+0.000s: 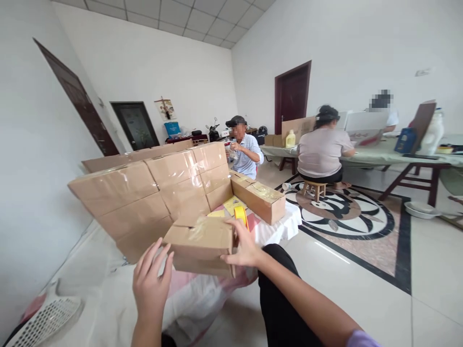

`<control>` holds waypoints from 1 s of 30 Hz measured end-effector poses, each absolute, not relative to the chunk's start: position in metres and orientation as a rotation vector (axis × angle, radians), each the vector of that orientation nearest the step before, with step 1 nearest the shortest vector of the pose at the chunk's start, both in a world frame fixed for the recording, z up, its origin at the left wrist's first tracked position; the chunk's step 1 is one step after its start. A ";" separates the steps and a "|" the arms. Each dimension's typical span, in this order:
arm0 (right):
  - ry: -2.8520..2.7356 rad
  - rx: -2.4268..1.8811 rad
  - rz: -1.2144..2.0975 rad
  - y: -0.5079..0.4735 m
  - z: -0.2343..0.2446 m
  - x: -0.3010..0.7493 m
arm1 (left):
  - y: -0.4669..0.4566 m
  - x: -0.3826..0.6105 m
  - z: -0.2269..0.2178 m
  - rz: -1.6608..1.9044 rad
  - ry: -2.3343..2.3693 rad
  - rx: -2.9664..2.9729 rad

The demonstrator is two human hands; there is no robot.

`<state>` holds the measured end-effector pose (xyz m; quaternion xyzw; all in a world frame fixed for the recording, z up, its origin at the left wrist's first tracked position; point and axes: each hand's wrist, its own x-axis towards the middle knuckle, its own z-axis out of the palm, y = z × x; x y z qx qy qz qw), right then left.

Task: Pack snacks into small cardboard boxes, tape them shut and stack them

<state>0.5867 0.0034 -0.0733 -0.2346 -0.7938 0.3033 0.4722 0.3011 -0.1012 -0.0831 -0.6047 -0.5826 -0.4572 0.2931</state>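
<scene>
A brown cardboard box (pixel 202 246) with clear tape across its top is in front of me, over the near edge of a cloth-covered table. My right hand (pixel 244 246) grips its right end, thumb low and fingers over the top corner. At the box's left corner is my left hand (pixel 154 270), fingers spread and fingertips at the edge; whether they press on it I cannot tell. Just behind the box stands a yellow roll of tape (pixel 241 216). To its right lies a long taped cardboard box (pixel 258 195).
Stacked taped boxes (pixel 177 185) form a wall at the left and back of the table. A person (pixel 246 149) sits beyond it, holding something small. Another person (pixel 321 149) sits on a wooden stool (pixel 314 188) by a long table (pixel 369 159). A white perforated chair (pixel 50 318) is at lower left.
</scene>
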 end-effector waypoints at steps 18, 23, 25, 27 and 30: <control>-1.466 -1.294 0.004 -0.021 -0.134 0.867 | -0.078 0.320 -0.111 -1.171 -1.750 -1.930; -1.599 -1.338 0.140 0.037 -0.158 0.831 | -0.071 0.316 -0.120 -1.074 -1.861 -1.957; -1.618 -1.362 0.153 0.059 -0.156 0.823 | -0.070 0.315 -0.121 -1.073 -1.892 -1.968; -1.643 -1.356 0.167 0.081 -0.153 0.819 | -0.069 0.316 -0.122 -1.090 -1.917 -1.976; -1.685 -1.344 0.211 0.112 -0.149 0.813 | -0.068 0.320 -0.122 -1.102 -1.943 -1.997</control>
